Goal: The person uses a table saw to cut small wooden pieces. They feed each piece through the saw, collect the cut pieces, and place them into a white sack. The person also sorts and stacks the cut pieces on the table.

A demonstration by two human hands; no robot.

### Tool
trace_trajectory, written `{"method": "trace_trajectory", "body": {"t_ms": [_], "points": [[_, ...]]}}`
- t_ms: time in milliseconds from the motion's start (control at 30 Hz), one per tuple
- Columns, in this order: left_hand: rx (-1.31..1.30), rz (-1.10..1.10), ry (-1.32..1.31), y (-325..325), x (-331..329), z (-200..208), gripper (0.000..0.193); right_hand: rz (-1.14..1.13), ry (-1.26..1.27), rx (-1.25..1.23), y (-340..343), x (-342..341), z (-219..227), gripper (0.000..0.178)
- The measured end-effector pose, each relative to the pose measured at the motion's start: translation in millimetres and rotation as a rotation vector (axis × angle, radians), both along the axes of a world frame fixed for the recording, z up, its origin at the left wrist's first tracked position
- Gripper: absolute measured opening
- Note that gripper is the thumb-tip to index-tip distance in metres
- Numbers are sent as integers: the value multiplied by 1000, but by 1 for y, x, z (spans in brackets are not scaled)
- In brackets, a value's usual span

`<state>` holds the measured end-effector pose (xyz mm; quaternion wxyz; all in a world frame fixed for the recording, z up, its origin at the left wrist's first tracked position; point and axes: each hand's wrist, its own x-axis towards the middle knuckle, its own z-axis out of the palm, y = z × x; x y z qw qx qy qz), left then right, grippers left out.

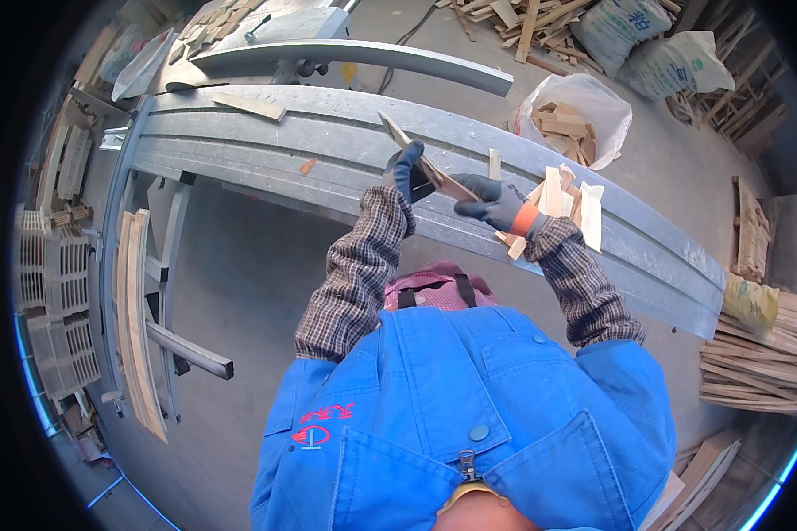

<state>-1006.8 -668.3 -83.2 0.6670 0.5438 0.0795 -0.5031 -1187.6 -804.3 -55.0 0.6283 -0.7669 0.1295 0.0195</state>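
A short wooden board is held at a slant above the grey metal bench, its far end pointing up and left. My left hand, in a dark glove, is closed on the board's left side. My right hand, in a glove with an orange cuff, grips the near right end. Just right of that hand, a loose pile of wood offcuts lies on the bench. One flat wood strip rests toward the bench's far left, and a small wood chip lies nearer the middle.
The long grooved metal bench spans the view, with a metal rail behind it. A white sack of offcuts stands beyond it. Long planks lean on the frame at left; stacked wood strips are at right.
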Motion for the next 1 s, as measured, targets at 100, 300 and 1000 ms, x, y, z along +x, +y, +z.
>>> {"method": "trace_trajectory", "body": {"t_ms": [100, 300, 1000], "points": [[-36, -57, 116, -2, 4, -14, 72, -107, -79, -117, -2, 10, -3, 43], [-148, 15, 195, -2, -10, -30, 80, -99, -78, -242, 2, 6, 16, 31], [-144, -213, 343, 2, -26, -57, 77, -747, -86, -317, -70, -113, 27, 29]]}}
